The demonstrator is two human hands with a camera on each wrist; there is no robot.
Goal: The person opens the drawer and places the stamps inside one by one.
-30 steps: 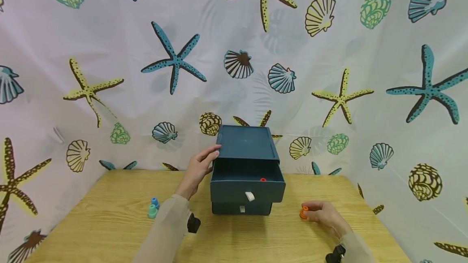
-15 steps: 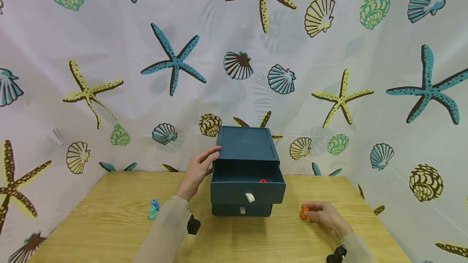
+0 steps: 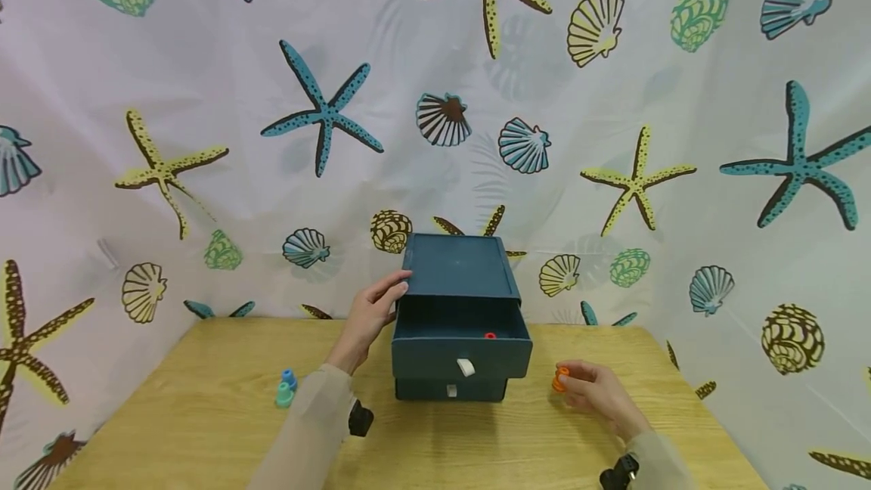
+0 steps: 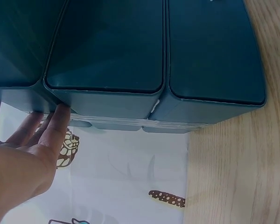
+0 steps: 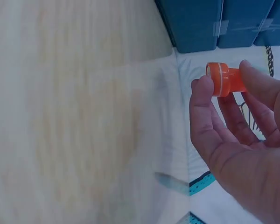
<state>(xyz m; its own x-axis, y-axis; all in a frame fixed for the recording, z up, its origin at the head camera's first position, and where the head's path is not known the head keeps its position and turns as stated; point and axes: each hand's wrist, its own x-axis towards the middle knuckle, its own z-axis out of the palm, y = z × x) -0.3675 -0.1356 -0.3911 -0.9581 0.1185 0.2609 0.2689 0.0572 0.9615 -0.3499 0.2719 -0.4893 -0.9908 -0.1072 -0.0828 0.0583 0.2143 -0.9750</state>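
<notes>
A dark teal drawer box [image 3: 459, 267] stands at the back of the wooden table [image 3: 204, 429]. Its upper drawer [image 3: 460, 350] is pulled out, with a small red piece [image 3: 490, 336] inside. My left hand [image 3: 370, 312] rests with straight fingers against the box's upper left edge; the left wrist view shows its fingers [image 4: 53, 128] touching the box [image 4: 130, 56]. My right hand [image 3: 595, 392] pinches a small orange piece [image 3: 561, 379] just above the table, right of the box. In the right wrist view the orange piece [image 5: 222, 79] sits between thumb and fingers.
Two small pieces, one blue [image 3: 289, 378] and one teal [image 3: 283, 395], stand on the table left of my left arm. A lower drawer [image 3: 450, 389] is closed. A curtain printed with shells and starfish [image 3: 327, 112] surrounds the table on three sides.
My right hand has lifted the orange piece off the table and moved it slightly up and left toward the box. The left hand has stayed on the box.
</notes>
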